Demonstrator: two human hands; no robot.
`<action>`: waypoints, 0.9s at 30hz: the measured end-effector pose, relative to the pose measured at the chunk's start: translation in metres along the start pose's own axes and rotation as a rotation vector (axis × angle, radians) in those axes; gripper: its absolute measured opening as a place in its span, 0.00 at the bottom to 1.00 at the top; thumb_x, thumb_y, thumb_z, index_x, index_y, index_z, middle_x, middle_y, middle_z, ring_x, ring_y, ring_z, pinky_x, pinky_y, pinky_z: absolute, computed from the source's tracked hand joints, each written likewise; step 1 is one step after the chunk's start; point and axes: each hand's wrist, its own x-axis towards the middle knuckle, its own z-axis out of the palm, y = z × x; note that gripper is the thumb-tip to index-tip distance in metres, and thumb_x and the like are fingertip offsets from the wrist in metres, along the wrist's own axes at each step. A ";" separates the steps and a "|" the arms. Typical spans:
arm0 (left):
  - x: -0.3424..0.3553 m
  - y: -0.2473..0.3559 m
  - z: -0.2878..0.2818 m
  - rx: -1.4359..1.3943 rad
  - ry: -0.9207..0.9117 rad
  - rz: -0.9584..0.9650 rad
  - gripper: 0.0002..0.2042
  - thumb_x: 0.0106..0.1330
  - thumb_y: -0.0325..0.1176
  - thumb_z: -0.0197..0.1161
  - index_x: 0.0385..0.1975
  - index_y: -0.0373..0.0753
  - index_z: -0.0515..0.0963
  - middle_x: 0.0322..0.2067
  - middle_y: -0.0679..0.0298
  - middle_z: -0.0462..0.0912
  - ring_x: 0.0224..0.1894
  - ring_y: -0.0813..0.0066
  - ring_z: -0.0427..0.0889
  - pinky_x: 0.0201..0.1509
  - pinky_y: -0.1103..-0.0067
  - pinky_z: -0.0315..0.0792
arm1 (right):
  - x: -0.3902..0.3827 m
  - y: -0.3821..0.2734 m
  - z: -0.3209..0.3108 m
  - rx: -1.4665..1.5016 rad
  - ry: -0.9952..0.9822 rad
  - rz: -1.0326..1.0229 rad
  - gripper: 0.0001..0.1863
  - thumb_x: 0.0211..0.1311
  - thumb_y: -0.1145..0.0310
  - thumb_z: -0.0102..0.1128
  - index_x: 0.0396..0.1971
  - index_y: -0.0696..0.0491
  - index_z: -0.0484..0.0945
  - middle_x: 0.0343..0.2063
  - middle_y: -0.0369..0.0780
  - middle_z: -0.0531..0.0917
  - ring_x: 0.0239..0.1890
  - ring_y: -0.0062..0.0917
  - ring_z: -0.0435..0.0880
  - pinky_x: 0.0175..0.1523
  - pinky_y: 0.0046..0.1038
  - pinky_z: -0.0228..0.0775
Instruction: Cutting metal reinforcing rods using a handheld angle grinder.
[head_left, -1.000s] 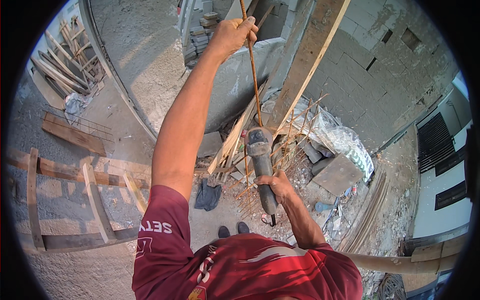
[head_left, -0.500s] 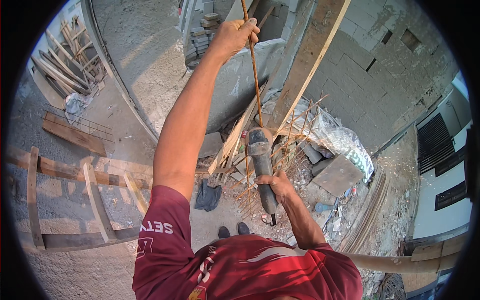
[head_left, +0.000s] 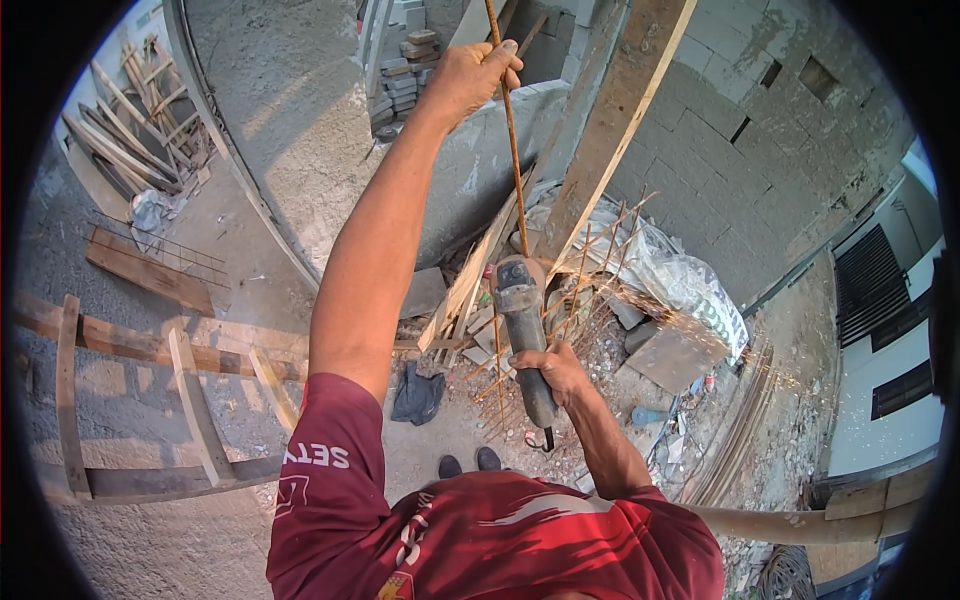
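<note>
Left hand (head_left: pixel 470 82) grips a rusty rod (head_left: pixel 513 150), upper centre. Right hand (head_left: pixel 553 370) clasps a grinder (head_left: pixel 522 325), centre. Sparks (head_left: pixel 672 322) streak centre right

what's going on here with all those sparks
The left hand grips a rusty metal bar up high, while the right hand holds a grinder by its body. The grinder's head is at the bar's lower visible end, hiding the exact contact point. Sparks spray off to the right, past crumpled plastic sheeting.
</note>
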 end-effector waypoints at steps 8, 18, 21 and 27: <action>0.000 -0.001 -0.001 0.012 0.004 0.010 0.24 0.67 0.55 0.51 0.26 0.40 0.82 0.32 0.62 0.84 0.53 0.62 0.77 0.65 0.58 0.58 | 0.004 0.006 0.000 0.033 -0.003 -0.040 0.20 0.37 0.70 0.71 0.28 0.69 0.77 0.21 0.44 0.79 0.18 0.26 0.77 0.23 0.28 0.70; -0.008 -0.023 -0.019 -0.036 0.020 -0.029 0.22 0.68 0.53 0.52 0.35 0.38 0.81 0.29 0.63 0.84 0.49 0.67 0.78 0.63 0.62 0.61 | 0.004 -0.002 -0.007 -0.106 -0.020 0.057 0.26 0.38 0.67 0.72 0.37 0.67 0.74 0.24 0.44 0.79 0.22 0.27 0.79 0.26 0.29 0.73; -0.010 -0.037 -0.037 -0.007 0.082 -0.160 0.22 0.69 0.52 0.51 0.36 0.36 0.81 0.29 0.62 0.84 0.44 0.70 0.79 0.59 0.68 0.66 | -0.008 0.013 -0.011 -0.099 0.057 0.003 0.24 0.39 0.68 0.70 0.36 0.66 0.74 0.22 0.44 0.79 0.21 0.27 0.79 0.26 0.29 0.73; -0.006 -0.045 -0.025 -0.113 0.200 -0.183 0.20 0.71 0.46 0.50 0.38 0.33 0.79 0.27 0.61 0.82 0.33 0.78 0.78 0.46 0.78 0.72 | -0.062 -0.008 -0.051 0.047 0.217 -0.120 0.16 0.42 0.68 0.65 0.30 0.61 0.73 0.20 0.42 0.78 0.20 0.26 0.79 0.25 0.27 0.73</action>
